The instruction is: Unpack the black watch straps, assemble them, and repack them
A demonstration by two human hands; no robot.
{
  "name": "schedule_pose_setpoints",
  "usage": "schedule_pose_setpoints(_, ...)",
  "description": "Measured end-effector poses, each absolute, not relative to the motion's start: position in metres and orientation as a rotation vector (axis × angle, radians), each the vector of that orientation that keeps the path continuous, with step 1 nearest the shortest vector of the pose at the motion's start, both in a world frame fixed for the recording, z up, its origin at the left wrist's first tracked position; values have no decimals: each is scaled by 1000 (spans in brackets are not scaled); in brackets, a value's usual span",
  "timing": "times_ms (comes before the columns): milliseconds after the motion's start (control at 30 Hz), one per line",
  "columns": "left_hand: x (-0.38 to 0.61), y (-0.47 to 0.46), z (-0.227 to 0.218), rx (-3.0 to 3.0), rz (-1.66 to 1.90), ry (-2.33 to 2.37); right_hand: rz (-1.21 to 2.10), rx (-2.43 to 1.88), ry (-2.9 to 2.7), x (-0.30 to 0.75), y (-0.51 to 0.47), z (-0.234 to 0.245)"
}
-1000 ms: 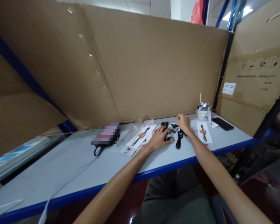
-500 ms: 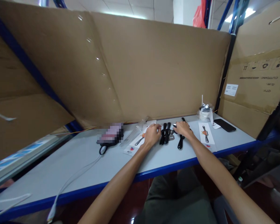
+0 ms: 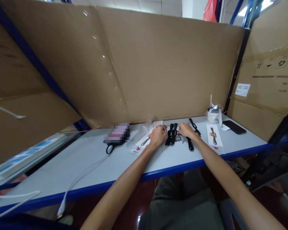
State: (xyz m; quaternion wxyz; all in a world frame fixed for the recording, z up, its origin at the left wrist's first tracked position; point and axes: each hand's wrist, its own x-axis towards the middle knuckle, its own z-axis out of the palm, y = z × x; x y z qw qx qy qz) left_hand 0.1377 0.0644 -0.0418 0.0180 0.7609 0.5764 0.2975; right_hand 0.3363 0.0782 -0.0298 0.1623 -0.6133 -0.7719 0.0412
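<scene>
My left hand (image 3: 158,135) rests over the right edge of a printed card (image 3: 140,146) with a picture of a slim tool on it. Its fingers are curled together, and what they hold, if anything, is hidden. Just right of it, two black-handled tools (image 3: 171,135) lie side by side. My right hand (image 3: 186,129) is closed over the upper end of another black tool (image 3: 190,145), whose rounded handle sticks out toward me. Small grey metal parts (image 3: 179,138) lie left of that handle. Behind the right wrist lies a further black tool (image 3: 193,124).
A second printed card (image 3: 214,137) lies on the right, near a black phone (image 3: 234,127) and a plastic-wrapped cup with a straw (image 3: 213,114). Left of my hands are clear plastic wrapping (image 3: 140,135) and a corded device (image 3: 117,134). Cardboard walls (image 3: 168,70) enclose the table.
My right hand has shifted slightly left across the table, and the tool under it has turned at an angle. More of the tool behind the wrist shows. The whole view has shifted a little.
</scene>
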Motion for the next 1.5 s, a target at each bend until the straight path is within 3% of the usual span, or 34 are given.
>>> schedule_pose_setpoints(367,141,61,-46,2556,768,1516,115,-1643,-1856,339,90,-26)
schedule_pose_setpoints(500,142,62,-53,2683,528,1313,81,-1725,-1688,344,88,-23)
schedule_pose_setpoints(767,139,67,-55,2689,423,1572,-94,-1944,-1437,382,94,-22)
schedule_pose_setpoints(933,139,65,-51,2664,413,1720,-11,-2180,-1510,390,93,-34)
schedule_pose_setpoints(1500,137,56,-43,2487,351,2021,27,-2113,-1774,370,90,-37)
